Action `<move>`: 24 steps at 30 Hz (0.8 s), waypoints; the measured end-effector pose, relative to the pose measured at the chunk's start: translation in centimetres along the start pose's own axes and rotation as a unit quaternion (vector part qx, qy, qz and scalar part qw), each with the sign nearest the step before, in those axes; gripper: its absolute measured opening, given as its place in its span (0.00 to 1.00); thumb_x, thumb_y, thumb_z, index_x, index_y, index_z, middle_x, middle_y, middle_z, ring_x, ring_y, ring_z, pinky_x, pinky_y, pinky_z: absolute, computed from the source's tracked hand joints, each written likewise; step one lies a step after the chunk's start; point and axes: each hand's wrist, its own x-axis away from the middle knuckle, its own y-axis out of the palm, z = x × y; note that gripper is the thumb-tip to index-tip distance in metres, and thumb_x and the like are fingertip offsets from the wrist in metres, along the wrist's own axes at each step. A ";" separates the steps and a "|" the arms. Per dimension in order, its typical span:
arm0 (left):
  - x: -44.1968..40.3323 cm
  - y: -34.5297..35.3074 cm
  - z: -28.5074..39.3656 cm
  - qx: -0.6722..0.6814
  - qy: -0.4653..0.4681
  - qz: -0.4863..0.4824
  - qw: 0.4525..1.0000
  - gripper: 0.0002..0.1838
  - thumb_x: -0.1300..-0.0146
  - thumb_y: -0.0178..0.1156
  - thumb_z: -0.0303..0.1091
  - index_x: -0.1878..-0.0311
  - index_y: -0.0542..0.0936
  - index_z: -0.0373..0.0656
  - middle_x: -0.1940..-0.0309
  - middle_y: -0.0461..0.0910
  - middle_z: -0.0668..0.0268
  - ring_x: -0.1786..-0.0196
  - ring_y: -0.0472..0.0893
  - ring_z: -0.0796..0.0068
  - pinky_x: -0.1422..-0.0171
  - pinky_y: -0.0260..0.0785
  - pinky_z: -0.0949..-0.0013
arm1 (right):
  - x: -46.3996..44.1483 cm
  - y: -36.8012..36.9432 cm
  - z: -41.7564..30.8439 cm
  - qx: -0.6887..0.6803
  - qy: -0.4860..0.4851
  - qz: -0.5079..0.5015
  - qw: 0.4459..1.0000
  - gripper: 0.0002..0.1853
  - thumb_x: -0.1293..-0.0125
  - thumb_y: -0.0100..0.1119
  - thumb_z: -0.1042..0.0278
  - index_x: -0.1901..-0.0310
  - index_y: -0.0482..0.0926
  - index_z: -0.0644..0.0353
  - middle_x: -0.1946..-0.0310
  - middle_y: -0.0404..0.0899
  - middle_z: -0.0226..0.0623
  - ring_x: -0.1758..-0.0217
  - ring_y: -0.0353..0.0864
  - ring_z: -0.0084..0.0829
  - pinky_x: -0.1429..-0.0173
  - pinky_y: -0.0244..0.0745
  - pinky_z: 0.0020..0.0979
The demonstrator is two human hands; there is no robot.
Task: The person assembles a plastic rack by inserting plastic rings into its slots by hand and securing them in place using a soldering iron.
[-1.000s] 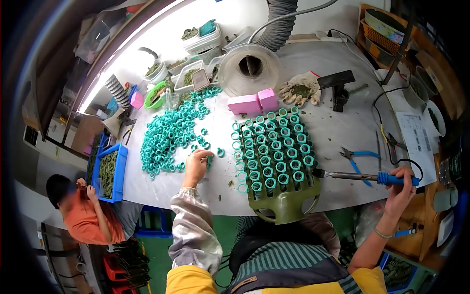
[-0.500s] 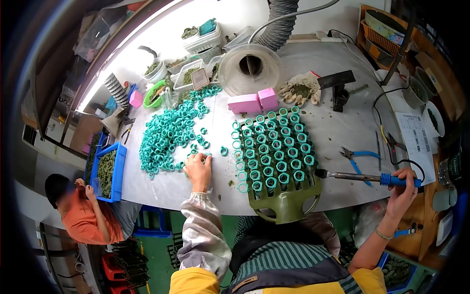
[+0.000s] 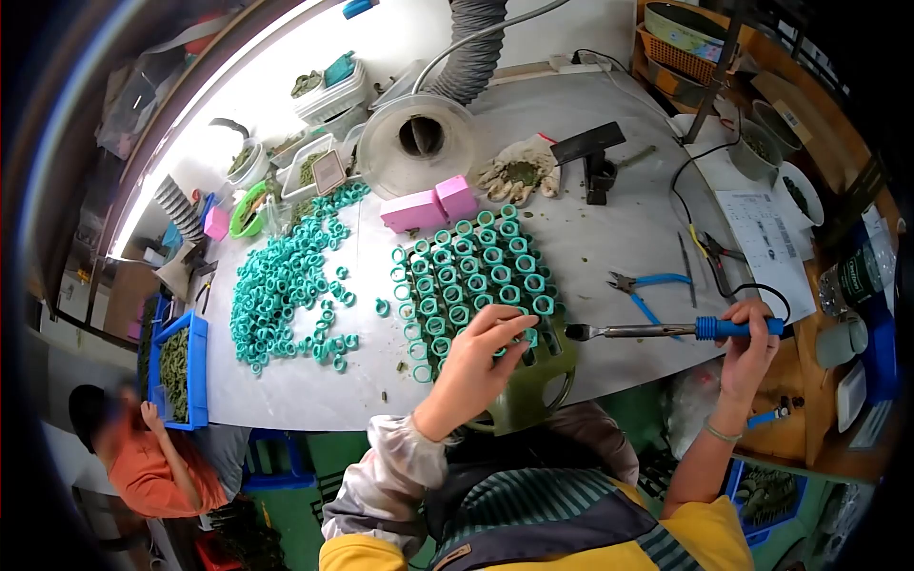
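Over the lower part of the green rack (image 3: 533, 381), my left hand (image 3: 473, 364) has its fingers pressed together near the rings; whatever lies between the fingertips is hidden or too small to make out. Rows of teal rings (image 3: 493, 255) stand on the rack. In my right hand (image 3: 749, 350) is the blue handle of a soldering iron (image 3: 647, 330), its dark, wide tip pointing left beside the rack's right edge. A large pile of loose teal rings (image 3: 276, 285) lies on the table to the left.
Pink blocks (image 3: 414, 211), a stained glove (image 3: 522, 169) and a black stand (image 3: 598, 171) sit behind the rack. Blue-handled pliers (image 3: 647, 284) lie to its right. An extraction funnel (image 3: 421, 143) is at the back. A co-worker (image 3: 157, 466) sits at far left beside a blue crate (image 3: 197, 371).
My left hand has moved right, from the loose rings to over the rack. The whole view has shifted, with the table's contents now further left. My right hand still holds the iron.
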 end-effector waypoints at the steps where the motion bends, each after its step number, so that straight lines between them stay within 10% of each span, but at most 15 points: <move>1: -0.5 0.8 0.7 -0.024 -0.007 0.000 1.000 0.18 0.39 0.66 0.21 0.45 0.82 0.42 0.49 0.80 0.62 0.51 0.81 0.62 0.50 0.76 0.66 | 0.0 0.0 0.1 -0.004 0.002 -0.008 1.000 0.13 0.29 0.53 0.65 0.71 0.74 0.61 0.69 0.75 0.34 0.67 0.77 0.25 0.77 0.69 0.26; 19: -2.2 4.4 -0.9 -0.148 0.102 -0.005 0.984 0.17 0.43 0.66 0.25 0.49 0.82 0.38 0.51 0.81 0.62 0.48 0.77 0.58 0.41 0.70 0.59 | -2.2 -0.8 1.7 -0.050 0.027 -0.006 0.998 0.13 0.28 0.54 0.63 0.67 0.77 0.62 0.68 0.79 0.37 0.66 0.79 0.27 0.74 0.71 0.26; 24: -0.1 1.3 2.4 -0.039 0.027 0.003 0.999 0.16 0.38 0.66 0.26 0.46 0.80 0.39 0.52 0.78 0.62 0.56 0.79 0.66 0.51 0.73 0.64 | -9.4 1.1 4.3 -0.092 0.053 0.029 0.994 0.14 0.26 0.58 0.58 0.61 0.79 0.63 0.62 0.82 0.41 0.66 0.78 0.27 0.57 0.76 0.29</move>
